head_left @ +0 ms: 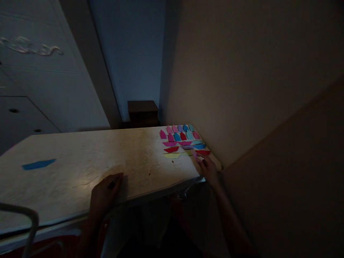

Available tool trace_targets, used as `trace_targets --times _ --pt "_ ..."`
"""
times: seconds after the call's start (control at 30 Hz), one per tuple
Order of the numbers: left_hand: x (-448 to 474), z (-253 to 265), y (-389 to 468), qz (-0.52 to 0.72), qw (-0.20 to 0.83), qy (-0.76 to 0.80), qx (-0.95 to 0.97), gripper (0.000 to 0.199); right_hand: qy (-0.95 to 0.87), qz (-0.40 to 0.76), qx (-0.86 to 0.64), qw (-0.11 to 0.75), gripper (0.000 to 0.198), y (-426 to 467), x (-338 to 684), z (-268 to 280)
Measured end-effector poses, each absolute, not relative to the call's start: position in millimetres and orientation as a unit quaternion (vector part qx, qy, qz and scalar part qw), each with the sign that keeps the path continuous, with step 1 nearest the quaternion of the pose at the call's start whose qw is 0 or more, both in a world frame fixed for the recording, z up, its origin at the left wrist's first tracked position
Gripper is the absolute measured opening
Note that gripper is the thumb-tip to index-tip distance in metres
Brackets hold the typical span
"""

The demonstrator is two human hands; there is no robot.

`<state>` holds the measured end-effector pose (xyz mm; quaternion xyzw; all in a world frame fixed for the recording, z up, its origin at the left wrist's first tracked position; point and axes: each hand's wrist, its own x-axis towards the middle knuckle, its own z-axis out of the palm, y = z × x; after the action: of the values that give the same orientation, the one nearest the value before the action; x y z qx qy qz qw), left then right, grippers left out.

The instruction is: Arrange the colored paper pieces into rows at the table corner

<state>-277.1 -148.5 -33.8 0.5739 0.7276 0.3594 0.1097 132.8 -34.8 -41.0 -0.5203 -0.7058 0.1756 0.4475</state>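
Observation:
My right hand (208, 168) pinches a small pink paper piece (195, 154) over the front of a colourful group at the table's right end. Beside its fingertips lie a red boat-shaped paper piece (203, 152) and a yellow one (172, 156). Farther back are rows of small pointed pieces, such as a dark red one (183, 136) and a light blue one (189, 135). Resting near the front edge, my left hand (104, 191) is closed, with something dark at its fingers that I cannot make out. A blue paper strip (39, 164) lies alone at the far left.
The pale table (129, 154) runs along a wall (242, 71) on the right. Behind it stand a brown box-like piece of furniture (142, 107) and a white cabinet (48, 82). A curved metal tube (33, 218) rises at the lower left.

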Motion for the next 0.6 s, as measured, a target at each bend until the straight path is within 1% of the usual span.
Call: trace_targets --times 0.17,0.33,0.43,0.6 --pt "-278 -39 -147 0.331 0.078 0.752 0.565 0.042 -0.760 0.112 -0.520 0.373 0.026 -29 164 -49" --pt "-277 -39 -146 0.301 0.068 0.767 0.562 0.039 -0.776 0.071 -0.546 0.308 0.032 -24 162 -52" --pt "-278 -41 -147 0.301 0.061 0.765 0.566 0.037 -0.770 0.061 -0.559 0.300 0.036 -22 160 -53" --pt "-277 -43 -147 0.311 0.055 0.765 0.561 0.037 -0.761 0.054 -0.563 0.317 0.041 -24 160 -54"
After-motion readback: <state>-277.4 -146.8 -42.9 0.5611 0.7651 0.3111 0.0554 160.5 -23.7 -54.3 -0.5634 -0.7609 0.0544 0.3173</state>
